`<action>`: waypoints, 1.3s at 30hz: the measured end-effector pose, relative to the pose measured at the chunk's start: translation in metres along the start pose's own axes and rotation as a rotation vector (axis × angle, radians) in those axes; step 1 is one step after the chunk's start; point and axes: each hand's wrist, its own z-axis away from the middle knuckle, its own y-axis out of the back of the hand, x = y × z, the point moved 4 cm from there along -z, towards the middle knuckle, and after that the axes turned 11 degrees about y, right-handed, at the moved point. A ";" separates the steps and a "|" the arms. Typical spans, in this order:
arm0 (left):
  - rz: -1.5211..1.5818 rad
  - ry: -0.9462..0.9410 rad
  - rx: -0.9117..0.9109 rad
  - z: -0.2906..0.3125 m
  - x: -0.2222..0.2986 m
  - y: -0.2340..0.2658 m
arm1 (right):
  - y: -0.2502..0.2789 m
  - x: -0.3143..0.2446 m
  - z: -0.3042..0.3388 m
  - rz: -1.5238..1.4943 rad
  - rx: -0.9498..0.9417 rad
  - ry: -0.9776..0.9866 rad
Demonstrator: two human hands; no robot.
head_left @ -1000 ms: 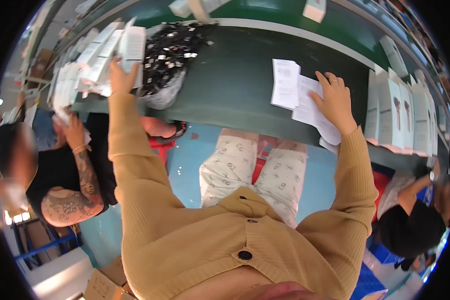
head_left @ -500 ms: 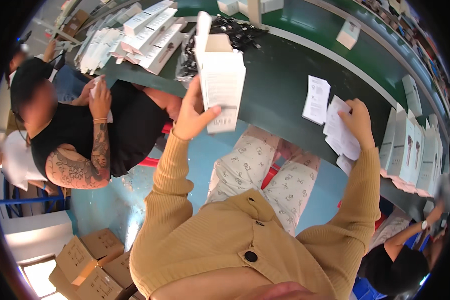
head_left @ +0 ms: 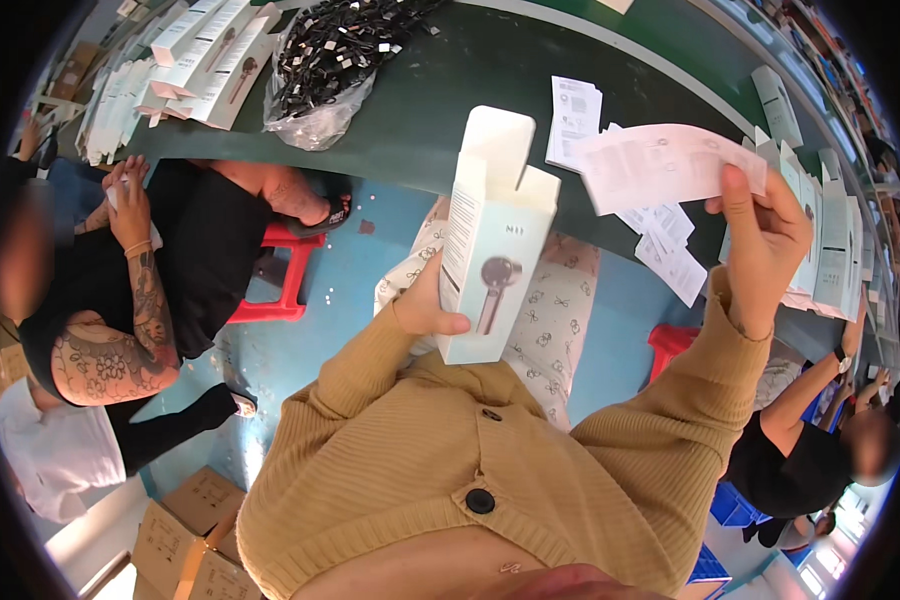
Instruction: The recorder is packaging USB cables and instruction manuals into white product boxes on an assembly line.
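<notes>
My left hand [head_left: 425, 305] grips a tall white box [head_left: 494, 270] near its base. The box stands upright above my lap with its top flaps raised, and its front carries a picture of a handheld device. In my right hand [head_left: 767, 235] a printed paper leaflet [head_left: 660, 165] is pinched by one end, held up over the table to the right of the box. Below the leaflet lie loose folded leaflets [head_left: 670, 262], overlapping at the table's near edge. Another stack of leaflets [head_left: 575, 115] sits just behind them.
A clear plastic bag of black cables [head_left: 335, 70] lies at the table's far left, beside stacked white boxes [head_left: 220, 75]. More white boxes [head_left: 835, 240] stand at the right. A co-worker [head_left: 120, 300] sits at left near a red stool [head_left: 285, 275]. Brown cartons [head_left: 185, 530] are behind.
My right hand has lifted a leaflet off the pile. The box in my left hand has come lower and nearer my body, turned so its pictured face shows.
</notes>
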 end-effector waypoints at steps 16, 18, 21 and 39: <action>-0.162 0.005 -0.128 0.020 0.011 0.013 | -0.103 -0.002 0.008 0.025 -0.784 0.154; -0.177 -0.025 -0.123 0.021 0.014 0.018 | -0.123 0.004 0.009 -0.020 -0.777 0.152; -0.072 -0.060 -0.057 0.025 0.020 0.032 | -0.144 0.018 -0.021 0.079 -0.580 0.181; -0.212 -0.231 0.251 0.044 0.028 0.071 | -0.260 0.091 -0.098 0.074 -0.619 0.180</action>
